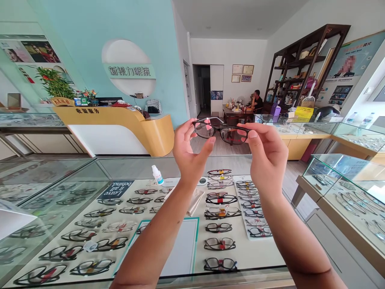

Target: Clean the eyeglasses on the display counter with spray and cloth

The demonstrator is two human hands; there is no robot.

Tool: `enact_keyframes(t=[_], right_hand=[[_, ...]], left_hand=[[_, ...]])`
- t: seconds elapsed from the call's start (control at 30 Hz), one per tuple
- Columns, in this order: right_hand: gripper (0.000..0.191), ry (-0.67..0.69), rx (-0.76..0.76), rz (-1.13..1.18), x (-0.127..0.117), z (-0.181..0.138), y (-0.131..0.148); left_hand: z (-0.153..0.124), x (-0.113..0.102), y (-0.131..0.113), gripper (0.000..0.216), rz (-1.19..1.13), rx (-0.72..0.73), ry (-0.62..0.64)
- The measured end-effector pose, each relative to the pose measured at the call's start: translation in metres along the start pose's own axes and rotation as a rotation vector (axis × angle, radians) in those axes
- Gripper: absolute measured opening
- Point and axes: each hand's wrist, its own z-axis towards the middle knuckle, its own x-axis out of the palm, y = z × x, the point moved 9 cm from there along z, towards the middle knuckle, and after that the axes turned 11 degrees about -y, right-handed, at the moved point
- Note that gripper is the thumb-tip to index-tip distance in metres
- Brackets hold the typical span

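Observation:
A pair of dark-framed eyeglasses [220,129] is raised above the glass display case, its lenses spread between my two hands. My left hand [191,150] grips the left end of the frame, with the thumb just below the left lens. At the other end, my right hand [267,152] pinches the right rim between thumb and fingers. Below the hands, a light cloth [196,200] and a small white dropper bottle [157,175] rest on the case. Rows of eyeglasses, such as one black pair [221,263], lie beneath the glass.
A teal-edged white board [180,249] lies at the front of the display case [261,265]. Beyond stands a yellow-and-white counter [114,130]. More glass cases [349,188] line the right. A person [257,102] sits by a cluttered table at the back, near a dark shelf [300,60].

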Motion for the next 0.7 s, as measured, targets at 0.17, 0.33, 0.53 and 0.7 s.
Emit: enact_keyframes(t=[0.17, 0.33, 0.53, 0.7], right_hand=[[0.020, 0.008, 0.016, -0.008, 0.001, 0.001, -0.004], [0.015, 0.046, 0.043, 0.009, 0.004, 0.001, -0.010], [0.014, 0.096, 0.100, 0.044, 0.007, 0.001, -0.018], [0.014, 0.123, 0.127, 0.036, 0.009, 0.002, -0.021]], left_hand=[[-0.003, 0.003, 0.004, 0.070, 0.028, -0.049, 0.031], [-0.004, 0.007, 0.007, 0.071, 0.032, -0.113, 0.073], [0.002, 0.002, 0.004, 0.071, 0.049, -0.061, 0.041], [0.003, 0.005, -0.001, 0.071, 0.074, -0.034, 0.082]])
